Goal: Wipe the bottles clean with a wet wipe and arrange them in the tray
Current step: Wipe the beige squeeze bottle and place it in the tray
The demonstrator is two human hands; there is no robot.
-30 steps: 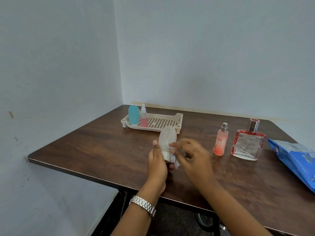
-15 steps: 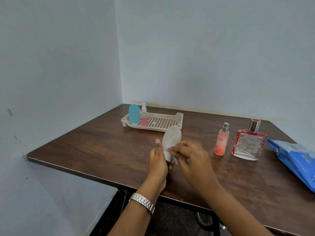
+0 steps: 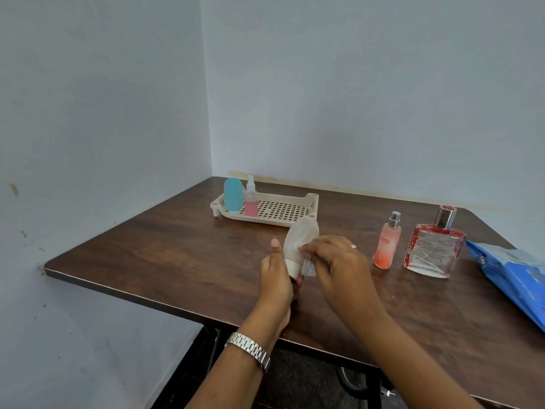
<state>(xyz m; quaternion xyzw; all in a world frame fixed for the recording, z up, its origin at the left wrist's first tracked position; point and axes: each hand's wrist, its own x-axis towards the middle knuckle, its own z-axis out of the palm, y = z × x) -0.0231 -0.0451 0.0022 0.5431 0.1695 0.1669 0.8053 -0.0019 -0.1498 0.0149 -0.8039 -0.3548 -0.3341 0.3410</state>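
Leaning bottle point(image 3: 300, 240) in left hand point(image 3: 275, 278)

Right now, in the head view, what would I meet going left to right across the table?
Blue bottle → small pink spray bottle → white bottle, held up → slim pink perfume bottle → square red glass bottle → blue wipes pack.

The left hand point(image 3: 275, 278) grips a pale bottle point(image 3: 300, 237) at its cap end, thumb upright. Just right of it, the right hand point(image 3: 336, 267) pinches a wipe point(image 3: 308, 267) against the bottle, fingers curled. A metal watch point(image 3: 249, 348) circles the left wrist.
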